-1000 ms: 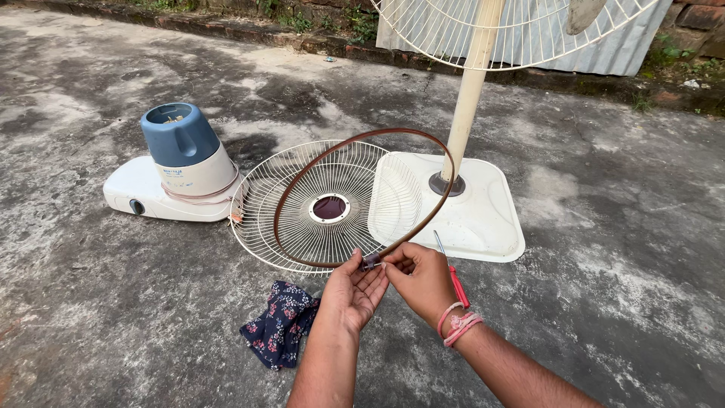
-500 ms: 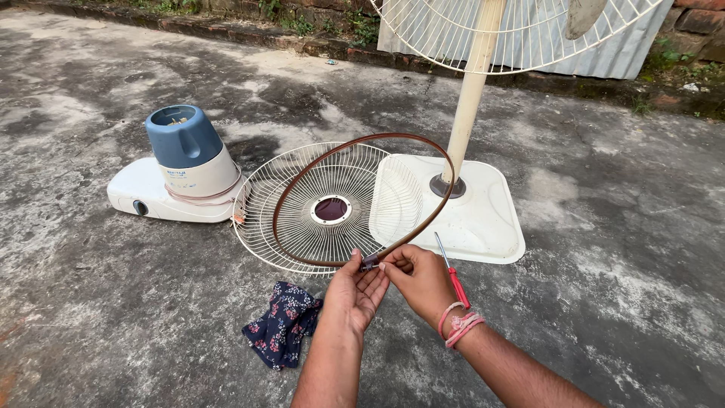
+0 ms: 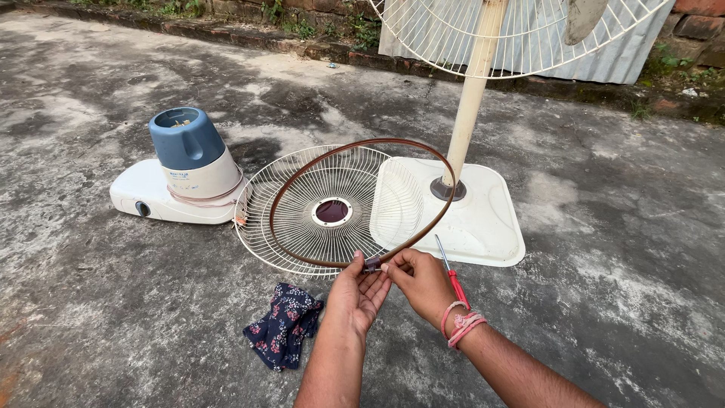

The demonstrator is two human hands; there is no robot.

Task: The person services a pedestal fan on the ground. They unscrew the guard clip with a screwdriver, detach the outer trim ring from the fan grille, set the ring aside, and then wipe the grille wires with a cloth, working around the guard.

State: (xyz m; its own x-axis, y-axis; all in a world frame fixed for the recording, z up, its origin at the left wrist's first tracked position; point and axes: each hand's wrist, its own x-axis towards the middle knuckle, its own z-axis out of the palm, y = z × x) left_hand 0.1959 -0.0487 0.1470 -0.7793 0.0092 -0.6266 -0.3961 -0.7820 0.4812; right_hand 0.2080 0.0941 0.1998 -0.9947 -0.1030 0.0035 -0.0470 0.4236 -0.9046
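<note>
A thin brown hoop [image 3: 302, 170], the rim band of a fan guard, is held up over a round white wire grille [image 3: 302, 219] that lies flat on the concrete. My left hand [image 3: 359, 291] and my right hand [image 3: 423, 281] meet at the hoop's small clasp [image 3: 371, 264] at its near edge, fingertips pinching it from both sides. A pink band circles my right wrist. A red-handled screwdriver [image 3: 451, 272] lies on the ground just behind my right hand.
A pedestal fan stands behind, with its white square base [image 3: 491, 219], cream pole [image 3: 472, 98] and mounted grille [image 3: 513, 38]. A blue and white motor unit [image 3: 185, 170] sits at left. A dark floral cloth [image 3: 283, 332] lies near my left arm.
Both hands stay on the hoop's clasp. The view has shifted slightly; the hoop and hands keep almost the same place.
</note>
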